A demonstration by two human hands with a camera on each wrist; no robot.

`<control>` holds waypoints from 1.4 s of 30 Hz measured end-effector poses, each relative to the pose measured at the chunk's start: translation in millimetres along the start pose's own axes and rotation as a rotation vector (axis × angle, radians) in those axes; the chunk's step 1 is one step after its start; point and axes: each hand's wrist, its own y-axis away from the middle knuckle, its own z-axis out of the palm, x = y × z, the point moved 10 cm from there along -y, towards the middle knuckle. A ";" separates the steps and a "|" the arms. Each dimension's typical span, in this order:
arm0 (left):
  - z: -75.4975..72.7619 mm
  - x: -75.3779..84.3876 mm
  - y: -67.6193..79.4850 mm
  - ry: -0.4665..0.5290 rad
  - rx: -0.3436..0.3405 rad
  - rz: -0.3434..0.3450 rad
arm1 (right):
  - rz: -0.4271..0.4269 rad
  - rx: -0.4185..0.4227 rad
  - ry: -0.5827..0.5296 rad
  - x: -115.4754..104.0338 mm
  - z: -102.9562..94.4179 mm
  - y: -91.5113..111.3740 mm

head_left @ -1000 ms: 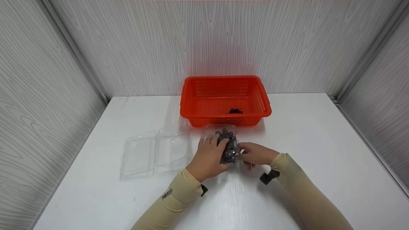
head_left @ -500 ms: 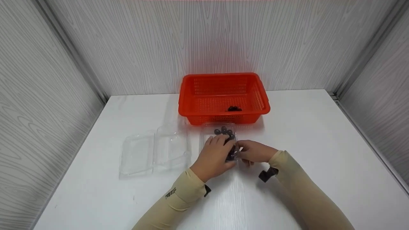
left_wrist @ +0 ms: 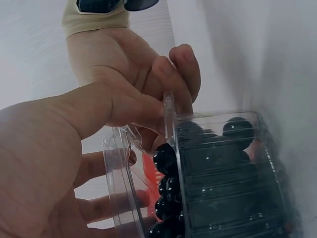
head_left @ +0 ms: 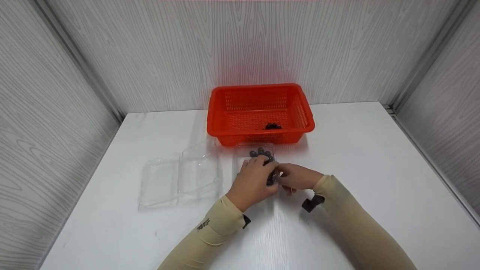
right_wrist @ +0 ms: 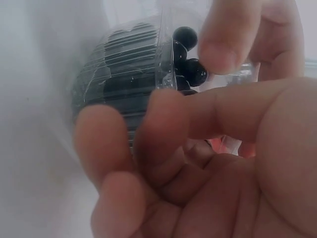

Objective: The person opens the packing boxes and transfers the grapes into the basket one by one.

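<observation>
The clear box [left_wrist: 225, 183] of dark, glossy, round fruit [left_wrist: 169, 191] sits on the tabletop [head_left: 356, 157] in front of me, just on the near side of the red basket [head_left: 232, 140]. My left hand [head_left: 252, 183] has slid rightward across it over the last second, so it covers the middle of the fruit and meets my right hand [head_left: 301, 177], which has stayed at the box's right edge. I judge that this brings both hands to work on one side of the plastic.

With my left I grip the box, fingers bent behind a clear flap [left_wrist: 119, 178]; with my right I pinch the rim. Fruit shows in the gap between flap and body, so I take the box to be not fully closed there. A few pieces stay in sight beyond my left fingers.

In the basket, a small dark cluster [head_left: 273, 126] rests near the front wall. To my left, another clear box [head_left: 197, 180] lies spread open, its two halves side by side, the white tabletop showing through.
</observation>
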 end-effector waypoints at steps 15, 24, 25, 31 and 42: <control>-10.9 -2.4 3.4 0.098 0.094 0.040 | 0.002 -0.024 0.036 -1.9 2.2 1.3; -13.7 -6.1 5.4 0.168 0.081 0.023 | 0.038 -0.031 0.054 -0.2 3.4 2.4; -13.5 -6.6 5.0 0.175 0.079 0.020 | 0.045 -0.031 0.051 0.5 3.1 2.8; -13.1 -8.1 3.6 0.183 0.084 0.018 | 0.069 -0.034 0.041 3.0 2.6 3.1; -30.8 -14.6 8.3 0.276 0.119 -0.001 | 0.028 -0.037 0.009 -0.8 2.7 3.9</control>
